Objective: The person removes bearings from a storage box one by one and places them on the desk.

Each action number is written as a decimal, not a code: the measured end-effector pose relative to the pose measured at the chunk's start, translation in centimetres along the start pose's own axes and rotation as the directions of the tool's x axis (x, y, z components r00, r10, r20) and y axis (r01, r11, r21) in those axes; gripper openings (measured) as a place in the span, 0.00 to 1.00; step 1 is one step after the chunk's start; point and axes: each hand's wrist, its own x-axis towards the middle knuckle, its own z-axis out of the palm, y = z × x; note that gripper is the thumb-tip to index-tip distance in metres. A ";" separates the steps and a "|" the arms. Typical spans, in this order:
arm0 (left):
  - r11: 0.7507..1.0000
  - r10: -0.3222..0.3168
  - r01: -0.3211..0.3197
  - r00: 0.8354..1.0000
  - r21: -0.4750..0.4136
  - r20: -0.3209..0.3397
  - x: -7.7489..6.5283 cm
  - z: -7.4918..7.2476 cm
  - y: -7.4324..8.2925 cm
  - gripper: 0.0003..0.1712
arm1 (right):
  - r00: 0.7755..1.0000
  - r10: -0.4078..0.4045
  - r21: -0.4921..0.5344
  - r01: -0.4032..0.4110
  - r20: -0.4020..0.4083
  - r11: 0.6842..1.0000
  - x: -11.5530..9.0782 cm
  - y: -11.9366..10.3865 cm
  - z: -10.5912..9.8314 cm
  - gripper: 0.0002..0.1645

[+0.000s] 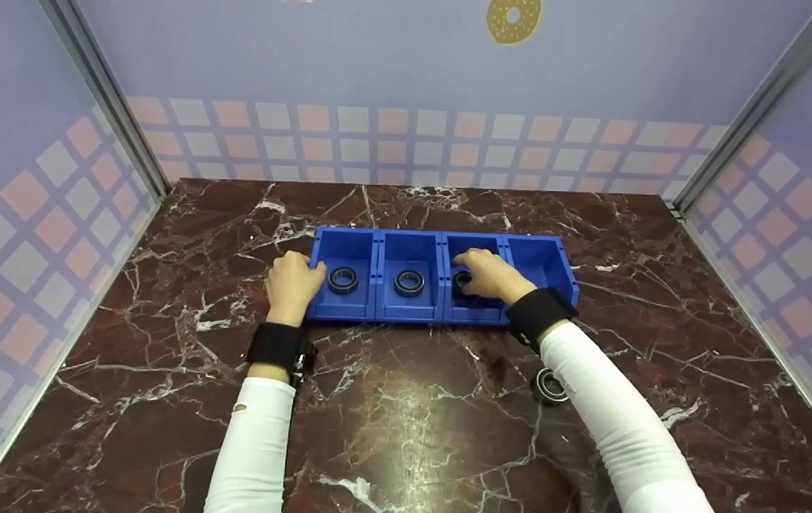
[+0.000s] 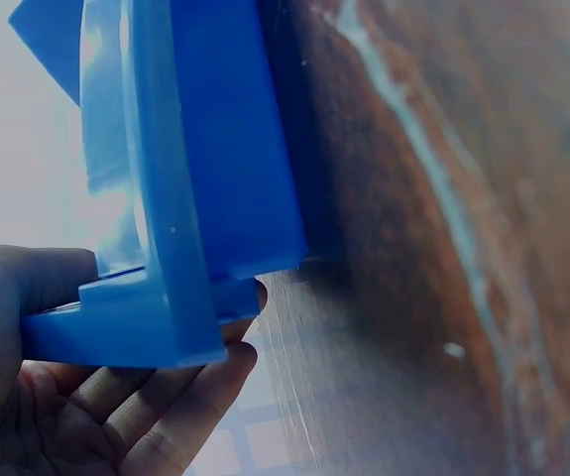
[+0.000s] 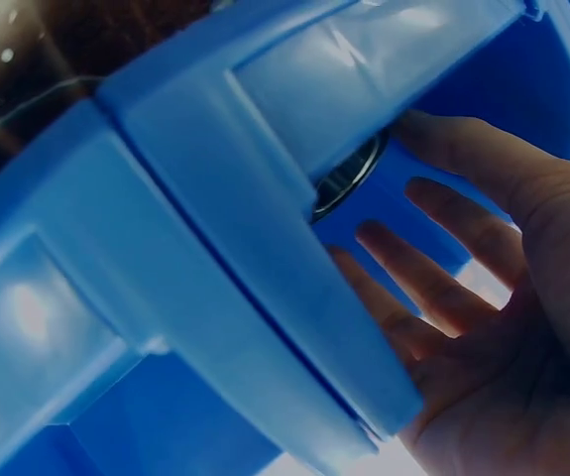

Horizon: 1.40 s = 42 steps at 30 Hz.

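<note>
While the left grip clasps one end of the blue bin row, the right grip hangs loosely spread, no pinch visible | ball bearing inside, at its fingertips | likely dense, rigid, slick; best pinched across the outer rim

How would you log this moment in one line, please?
left hand: grips blue bins, left end | right hand: at bearing, third bin from left

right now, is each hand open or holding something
Left hand: holding the leftmost blue bin by its edge.
Right hand: open beside a bearing; contact unclear.
</note>
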 end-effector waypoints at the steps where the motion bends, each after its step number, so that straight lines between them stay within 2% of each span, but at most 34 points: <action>1: 1.000 -0.001 0.001 1.000 -0.002 0.001 0.0 0.0 0.0 0.17 | 1.000 0.001 -0.007 -0.001 0.001 1.000 0.1 0.0 0.1 0.33; 11: 1.000 -0.015 0.015 1.000 -0.006 0.000 -0.1 0.0 0.1 0.17 | 1.000 -0.010 -0.054 0.010 0.006 0.999 0.6 0.1 0.7 0.31; 20: 1.000 0.011 -0.011 1.000 -0.014 -0.021 -0.1 0.2 0.2 0.24 | 1.000 -0.025 -0.073 0.025 0.004 0.997 0.7 0.2 0.9 0.11; 28: 1.000 0.004 -0.004 1.000 -0.018 -0.020 -0.1 0.3 0.0 0.18 | 0.999 -0.007 -0.056 0.009 0.031 0.998 0.9 0.0 0.8 0.08; 42: 1.000 -0.003 0.002 1.000 -0.014 -0.010 -0.2 0.1 0.0 0.20 | 1.000 -0.011 -0.061 0.013 0.025 0.998 1.0 0.1 0.9 0.08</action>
